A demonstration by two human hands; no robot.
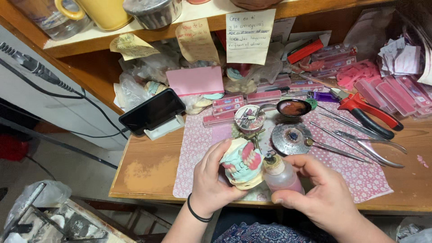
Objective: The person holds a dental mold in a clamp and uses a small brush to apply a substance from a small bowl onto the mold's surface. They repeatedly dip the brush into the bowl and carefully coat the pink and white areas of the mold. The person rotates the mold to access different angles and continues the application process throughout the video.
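- Right now the left hand (211,180) is wrapped around a dental cast (243,164) with pink wax and teeth, holding it just below the middle of the frame, above the near edge of the patterned mat (198,148).
- Beside it, the right hand (321,193) grips a small bottle of pink liquid (280,176), thumb and fingers closed on its body; the bottle's tip stands just beside the cast, almost touching it.
- The cast hangs near the edge of the wooden bench (148,166), so a loose grip would likely send it off the bench rather than onto the mat.
- A hard squeeze on the soft bottle could, I judge, flood the wax and teeth with liquid or spill it onto the mat.
- Just behind the hands stand a round metal dish (291,138) and a brass stand (253,135); a careless push forward could knock them.
- Right of centre, several long metal instruments (360,144) and red-handled pliers (369,112) lie close together, points toward the dish, and could catch a sleeve or wrist.
- At centre left a dark phone (152,110) leans on its stand.
- Along the upper part of the frame, pink tooth boxes (396,92), plastic bags and paper notes (249,36) crowd the back of the bench, so little room is left for setting anything down.
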